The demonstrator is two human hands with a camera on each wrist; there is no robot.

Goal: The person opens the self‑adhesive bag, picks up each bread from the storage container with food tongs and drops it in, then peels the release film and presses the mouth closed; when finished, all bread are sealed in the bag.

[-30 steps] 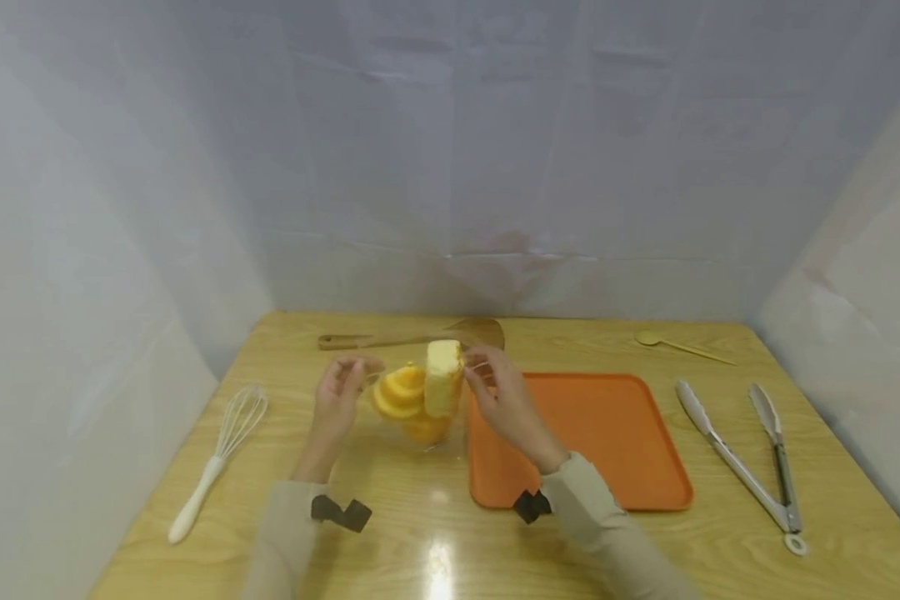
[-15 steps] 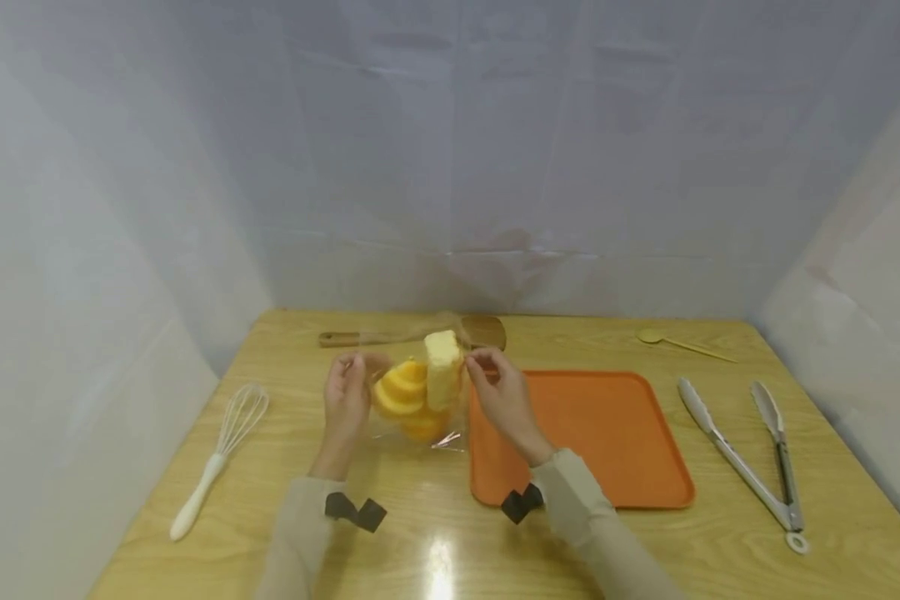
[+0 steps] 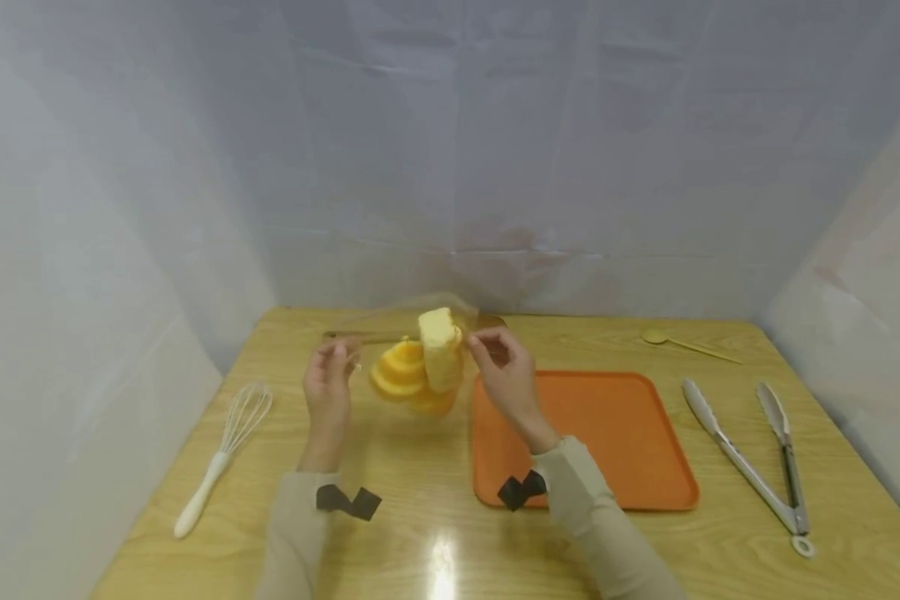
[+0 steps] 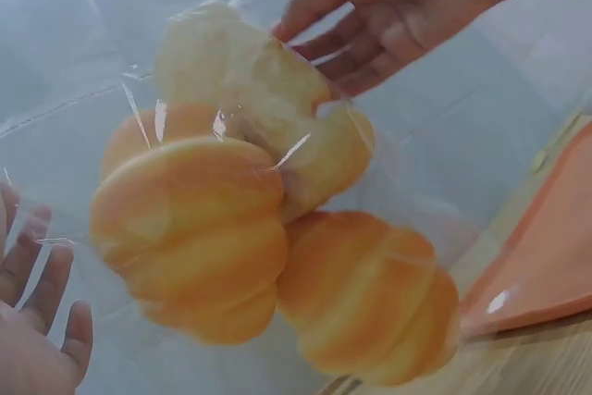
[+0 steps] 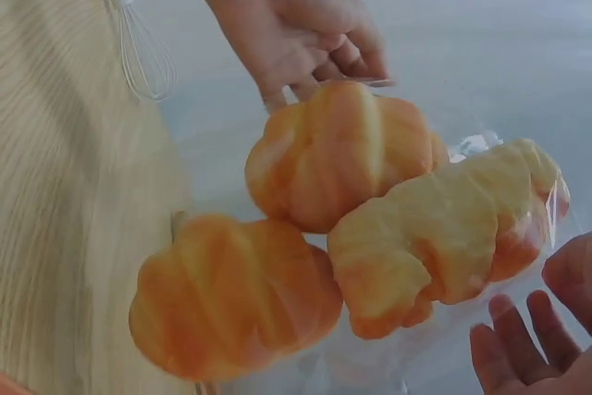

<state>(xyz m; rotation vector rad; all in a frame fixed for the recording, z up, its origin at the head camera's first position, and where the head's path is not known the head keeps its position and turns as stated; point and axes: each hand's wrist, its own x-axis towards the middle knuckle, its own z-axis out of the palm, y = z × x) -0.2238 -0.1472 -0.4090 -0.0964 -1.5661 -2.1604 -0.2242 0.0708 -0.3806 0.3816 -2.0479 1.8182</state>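
Note:
A clear plastic bag (image 3: 431, 302) is stretched between the two hands and held up over the table. Inside lie a pale, lumpy bread roll (image 3: 440, 350) and two orange-yellow ridged bread rolls (image 4: 190, 238), which bunch together in both wrist views. The left hand (image 3: 327, 392) pinches the bag's left side between thumb and fingers. At its right side, the right hand (image 3: 506, 379) pinches the film close beside the pale roll. Glare on the film shows in the left wrist view, and the pale roll partly covers the ridged ones in the head view.
An orange tray (image 3: 585, 442) lies right of the bag, partly under the right forearm. A whisk (image 3: 221, 458) is at the left, tongs (image 3: 750, 475) at the right. Behind are a wooden spatula (image 3: 378, 337), partly hidden by the bag, and a yellow spoon (image 3: 656, 337).
The bag with its bread has risen and moved slightly away from the body. Its film now bulges up behind the bread. The left hand has shifted a little outward; both hands still grip the bag.

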